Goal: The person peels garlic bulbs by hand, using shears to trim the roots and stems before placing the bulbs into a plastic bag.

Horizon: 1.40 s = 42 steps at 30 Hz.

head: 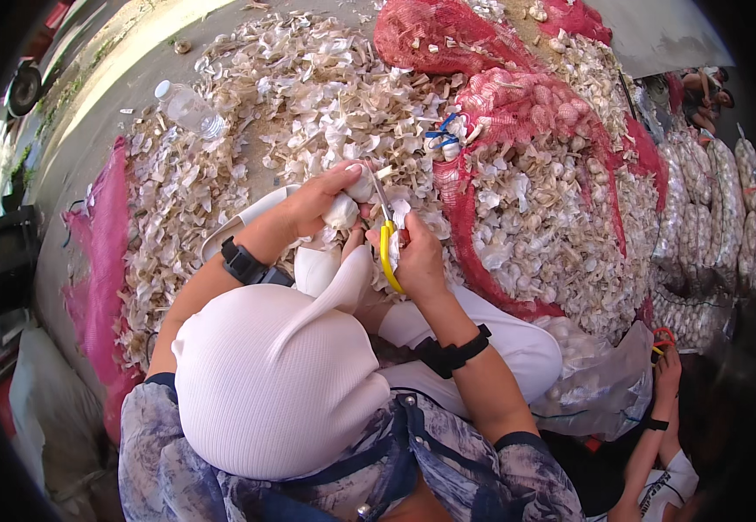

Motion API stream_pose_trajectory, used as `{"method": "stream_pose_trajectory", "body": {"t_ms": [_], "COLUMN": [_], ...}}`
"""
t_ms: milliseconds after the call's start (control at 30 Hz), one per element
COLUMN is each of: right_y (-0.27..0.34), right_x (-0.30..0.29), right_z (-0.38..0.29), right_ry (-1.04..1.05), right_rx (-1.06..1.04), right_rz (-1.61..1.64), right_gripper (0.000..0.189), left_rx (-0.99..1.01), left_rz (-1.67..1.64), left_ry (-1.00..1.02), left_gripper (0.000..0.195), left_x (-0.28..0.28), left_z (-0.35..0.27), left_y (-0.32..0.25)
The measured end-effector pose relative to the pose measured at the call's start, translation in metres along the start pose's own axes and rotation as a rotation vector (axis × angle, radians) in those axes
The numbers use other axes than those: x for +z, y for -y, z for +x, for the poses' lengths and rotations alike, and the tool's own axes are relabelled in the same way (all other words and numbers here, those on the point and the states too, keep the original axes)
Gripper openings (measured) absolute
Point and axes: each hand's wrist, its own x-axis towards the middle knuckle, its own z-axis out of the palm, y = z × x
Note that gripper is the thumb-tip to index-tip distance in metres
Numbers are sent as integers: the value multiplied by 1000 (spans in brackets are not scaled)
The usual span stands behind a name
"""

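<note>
My left hand (318, 196) grips garlic bulbs; two show, an upper garlic bulb (361, 185) with a short cut stem and a lower garlic bulb (341, 212). In my right hand (421, 258) is a pair of scissors (388, 241) with yellow handles. Their blades point up and away, right beside the upper bulb near its stem. Whether the blades are parted is hard to make out. A pale papery scrap of garlic skin (401, 212) lies against my right fingers. Both hands are above a ground strewn with loose garlic skins (326, 98).
A red mesh sack (515, 91) of garlic lies ahead on the right, spilling over a heap (547, 222). A clear plastic bag (593, 378) of bulbs stands by my right knee. A plastic bottle (190, 111) lies ahead left. Another person's hand (667, 372) holds scissors at right.
</note>
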Motion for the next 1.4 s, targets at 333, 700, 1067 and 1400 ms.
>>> {"method": "stream_pose_trajectory", "body": {"t_ms": [333,700,1067,1400], "right_y": [-59,-64,-50,-53], "right_x": [-5,-20,2,-20], "right_z": [15,143,186,168], "right_ry": [122,47,409,393], "right_rx": [-18,-474,-59,-106], "right_rz": [-530,-847,-1475,-1345], "right_gripper": [30,11,26,34], "left_rx": [-27,-163,-210,-195], "left_rz": [-420,-566,-536,-541], "left_ry": [24,156,189,158], "left_gripper": [28,40,51,42], "left_x": [-18,-22,-22,-21], "left_z": [1,1,1,6], "left_y": [3,12,10,11]}}
